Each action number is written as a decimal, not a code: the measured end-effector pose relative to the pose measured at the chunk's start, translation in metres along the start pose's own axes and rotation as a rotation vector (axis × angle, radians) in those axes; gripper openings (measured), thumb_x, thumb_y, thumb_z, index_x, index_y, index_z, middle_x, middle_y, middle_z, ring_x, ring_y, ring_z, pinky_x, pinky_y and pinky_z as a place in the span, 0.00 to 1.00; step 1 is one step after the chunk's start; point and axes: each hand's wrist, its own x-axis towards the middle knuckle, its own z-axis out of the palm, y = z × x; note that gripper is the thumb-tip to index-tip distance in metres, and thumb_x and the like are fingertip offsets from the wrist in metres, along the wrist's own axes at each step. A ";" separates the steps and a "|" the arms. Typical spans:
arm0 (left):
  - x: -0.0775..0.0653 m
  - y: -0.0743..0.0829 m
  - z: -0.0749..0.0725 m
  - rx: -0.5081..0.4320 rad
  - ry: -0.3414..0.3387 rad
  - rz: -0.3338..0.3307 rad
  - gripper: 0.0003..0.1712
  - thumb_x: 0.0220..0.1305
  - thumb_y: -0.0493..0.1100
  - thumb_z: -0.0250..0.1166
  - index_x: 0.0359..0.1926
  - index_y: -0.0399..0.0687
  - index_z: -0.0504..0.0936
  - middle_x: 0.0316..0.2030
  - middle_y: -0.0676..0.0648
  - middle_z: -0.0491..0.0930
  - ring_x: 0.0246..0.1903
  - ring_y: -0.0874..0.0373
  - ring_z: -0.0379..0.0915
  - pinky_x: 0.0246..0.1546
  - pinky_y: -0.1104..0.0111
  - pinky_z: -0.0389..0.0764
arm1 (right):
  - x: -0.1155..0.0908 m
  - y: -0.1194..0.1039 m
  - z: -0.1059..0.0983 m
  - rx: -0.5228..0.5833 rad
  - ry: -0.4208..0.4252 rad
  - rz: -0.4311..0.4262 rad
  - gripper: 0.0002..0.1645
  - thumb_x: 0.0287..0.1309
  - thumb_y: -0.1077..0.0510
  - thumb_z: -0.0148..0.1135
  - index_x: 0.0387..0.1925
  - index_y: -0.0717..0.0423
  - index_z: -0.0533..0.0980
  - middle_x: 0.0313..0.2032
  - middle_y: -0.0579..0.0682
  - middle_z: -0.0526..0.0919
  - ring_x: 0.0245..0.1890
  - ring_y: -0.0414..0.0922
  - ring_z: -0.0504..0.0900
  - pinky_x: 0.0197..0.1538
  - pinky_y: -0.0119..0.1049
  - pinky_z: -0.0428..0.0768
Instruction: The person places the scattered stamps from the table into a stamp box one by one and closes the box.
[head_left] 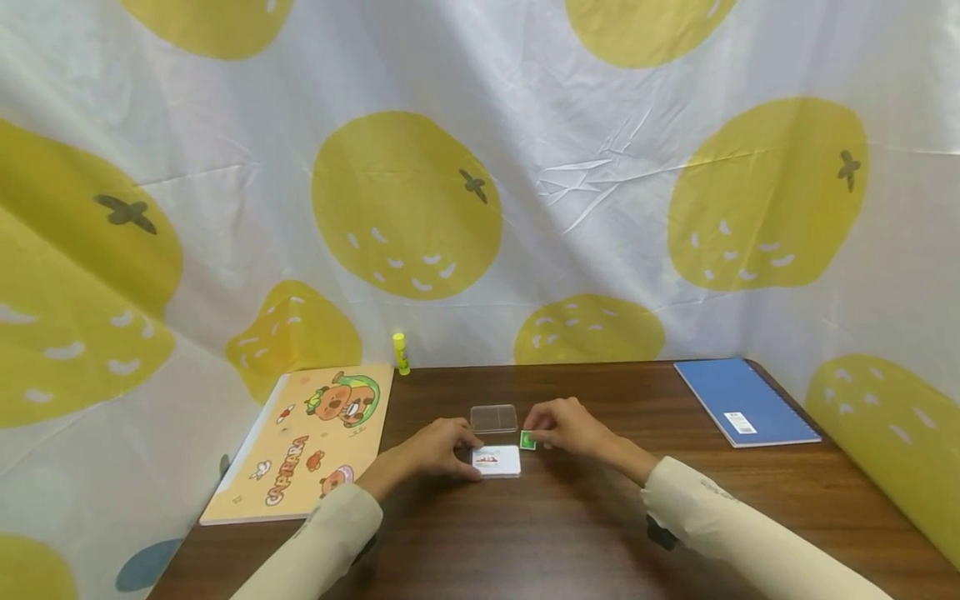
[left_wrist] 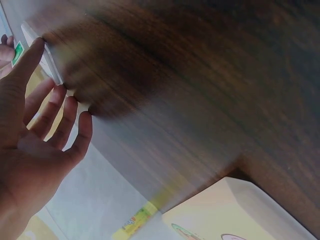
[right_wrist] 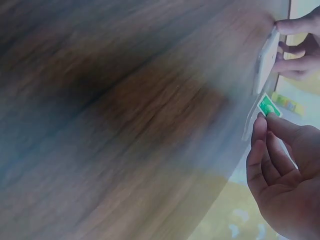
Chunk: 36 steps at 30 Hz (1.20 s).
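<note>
My left hand (head_left: 442, 448) holds a flat clear case with a white printed face (head_left: 504, 461) by its left side, thumb at the near corner and a finger at the far one. The face bears a small brownish picture. Between the thumb and fingertips of my right hand (head_left: 570, 427) is a small green stamp-like piece with a white border (head_left: 528, 440). It stands tilted just beyond the case's far right corner. Behind the case lies a clear plastic lid (head_left: 493, 418). In the right wrist view, the green piece (right_wrist: 269, 105) shows above the thumb and fingertip.
A capybara-print folder (head_left: 300, 450) lies at the left of the brown table (head_left: 480, 550). A yellow glue stick (head_left: 401, 354) stands at the back edge beside it. At the back right is a blue notebook (head_left: 746, 400). A fruit-print curtain (head_left: 585, 208) hangs behind.
</note>
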 end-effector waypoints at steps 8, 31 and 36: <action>0.000 0.002 0.000 -0.015 -0.016 -0.016 0.27 0.53 0.50 0.83 0.51 0.42 0.90 0.44 0.48 0.83 0.40 0.56 0.77 0.44 0.67 0.78 | 0.002 -0.011 0.009 0.049 -0.036 -0.012 0.03 0.62 0.68 0.71 0.38 0.61 0.85 0.33 0.52 0.90 0.26 0.46 0.87 0.30 0.29 0.82; 0.002 -0.001 0.001 -0.007 -0.026 -0.038 0.27 0.53 0.51 0.82 0.51 0.43 0.90 0.45 0.49 0.83 0.42 0.58 0.77 0.45 0.67 0.79 | 0.003 -0.013 0.031 -0.153 -0.010 -0.093 0.04 0.61 0.61 0.74 0.38 0.55 0.85 0.30 0.43 0.88 0.31 0.33 0.83 0.36 0.30 0.81; 0.001 0.000 0.001 -0.003 -0.019 -0.025 0.27 0.53 0.50 0.83 0.51 0.42 0.90 0.45 0.48 0.83 0.42 0.56 0.78 0.45 0.65 0.79 | 0.002 -0.013 0.032 -0.202 -0.003 -0.103 0.05 0.61 0.60 0.74 0.38 0.55 0.86 0.30 0.42 0.87 0.31 0.33 0.83 0.36 0.31 0.81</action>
